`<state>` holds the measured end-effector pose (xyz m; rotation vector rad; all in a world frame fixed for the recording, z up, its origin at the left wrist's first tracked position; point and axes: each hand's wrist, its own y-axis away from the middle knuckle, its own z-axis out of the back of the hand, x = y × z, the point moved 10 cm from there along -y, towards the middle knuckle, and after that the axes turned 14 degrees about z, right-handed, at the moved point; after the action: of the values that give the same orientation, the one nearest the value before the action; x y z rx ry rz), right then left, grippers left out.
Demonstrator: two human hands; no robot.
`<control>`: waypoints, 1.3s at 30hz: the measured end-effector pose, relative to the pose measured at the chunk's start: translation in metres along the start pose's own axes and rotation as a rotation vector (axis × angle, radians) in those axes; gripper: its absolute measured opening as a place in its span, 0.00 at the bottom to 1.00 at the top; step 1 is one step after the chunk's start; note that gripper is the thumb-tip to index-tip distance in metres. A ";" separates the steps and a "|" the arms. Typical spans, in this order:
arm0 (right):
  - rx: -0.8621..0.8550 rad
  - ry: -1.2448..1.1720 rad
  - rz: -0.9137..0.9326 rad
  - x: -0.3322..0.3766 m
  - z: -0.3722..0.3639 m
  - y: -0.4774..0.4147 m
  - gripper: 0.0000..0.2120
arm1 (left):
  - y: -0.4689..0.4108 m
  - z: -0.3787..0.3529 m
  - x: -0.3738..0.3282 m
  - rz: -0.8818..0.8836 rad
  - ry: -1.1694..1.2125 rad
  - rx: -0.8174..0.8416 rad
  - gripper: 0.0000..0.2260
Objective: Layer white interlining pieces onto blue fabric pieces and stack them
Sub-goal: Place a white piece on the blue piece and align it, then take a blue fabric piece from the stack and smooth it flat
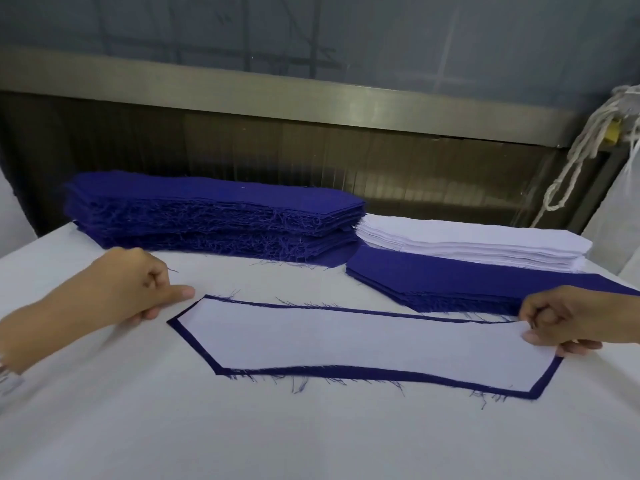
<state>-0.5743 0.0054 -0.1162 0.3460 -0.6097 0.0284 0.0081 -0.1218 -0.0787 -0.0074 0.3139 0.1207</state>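
A white interlining piece [363,341] lies flat on a blue fabric piece [346,373] in the middle of the table, a blue border showing all around. My right hand [557,323] pinches the right end of the white piece between thumb and fingers. My left hand [138,285] rests just left of the layered pair, fingers curled, thumb pointing toward its upper left corner, holding nothing. A tall stack of blue pieces [214,213] sits at the back left. A stack of white interlining [474,244] sits on a lower blue stack [450,285] at the back right.
The table is covered with white cloth [277,438]. A metal-framed panel [311,98] runs behind the stacks. White cords [588,150] hang at the far right beside a white sack.
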 end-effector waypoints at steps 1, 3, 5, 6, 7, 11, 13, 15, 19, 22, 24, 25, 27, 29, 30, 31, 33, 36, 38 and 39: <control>-0.008 0.031 -0.022 -0.002 0.002 0.002 0.23 | -0.001 0.006 -0.001 -0.020 0.011 -0.046 0.21; -0.043 0.088 -0.073 -0.005 0.006 0.006 0.24 | 0.000 0.021 -0.005 -0.080 0.076 -0.167 0.18; -0.064 0.136 -0.095 0.000 0.011 0.009 0.23 | 0.003 0.039 -0.009 -0.152 0.162 -0.306 0.17; -0.066 0.163 -0.089 0.008 0.012 0.009 0.21 | 0.006 0.047 -0.011 -0.182 0.198 -0.366 0.16; -0.062 0.184 -0.079 0.017 0.012 0.008 0.19 | 0.008 0.053 -0.013 -0.207 0.229 -0.419 0.15; -0.141 0.203 0.015 0.070 0.011 -0.006 0.09 | 0.010 0.070 -0.029 -0.293 0.306 -0.527 0.05; -0.274 0.338 0.050 0.099 0.020 -0.016 0.10 | 0.005 0.077 -0.037 -0.319 0.288 -0.578 0.05; -0.393 0.441 0.073 0.132 0.027 -0.027 0.10 | -0.006 0.082 -0.044 -0.327 0.254 -0.608 0.07; -0.551 0.400 0.190 0.199 0.034 -0.059 0.05 | -0.037 0.085 -0.062 -0.318 0.159 -0.582 0.08; -0.678 0.426 0.247 0.238 0.040 -0.085 0.09 | -0.058 0.086 -0.072 -0.295 0.069 -0.547 0.10; -0.776 0.481 0.261 0.259 0.044 -0.100 0.11 | -0.070 0.085 -0.079 -0.278 0.011 -0.515 0.11; -0.795 0.482 0.271 0.267 0.043 -0.108 0.11 | -0.074 0.085 -0.082 -0.274 -0.009 -0.498 0.11; -0.763 0.447 0.284 0.279 0.039 -0.130 0.12 | -0.081 0.083 -0.089 -0.275 -0.036 -0.458 0.11; -0.704 0.413 0.271 0.285 0.033 -0.151 0.14 | -0.087 0.079 -0.095 -0.283 -0.051 -0.409 0.10; -0.683 0.401 0.259 0.286 0.032 -0.160 0.15 | -0.090 0.077 -0.097 -0.285 -0.048 -0.385 0.10; -0.669 0.393 0.245 0.286 0.031 -0.167 0.16 | -0.092 0.076 -0.099 -0.288 -0.038 -0.365 0.10; -0.641 0.375 0.209 0.284 0.031 -0.178 0.18 | -0.097 0.074 -0.101 -0.301 -0.014 -0.340 0.09; -0.581 0.341 0.164 0.279 0.031 -0.190 0.21 | -0.105 0.073 -0.101 -0.303 0.025 -0.310 0.09; -0.556 0.299 0.154 0.276 0.032 -0.195 0.22 | -0.110 0.071 -0.100 -0.295 0.054 -0.290 0.08; -0.558 0.279 0.156 0.275 0.032 -0.196 0.22 | -0.112 0.071 -0.100 -0.294 0.063 -0.283 0.08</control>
<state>-0.3411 -0.2108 0.0035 -0.2448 -0.3449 0.0535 -0.0515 -0.2426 0.0181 -0.3369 0.3534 -0.1275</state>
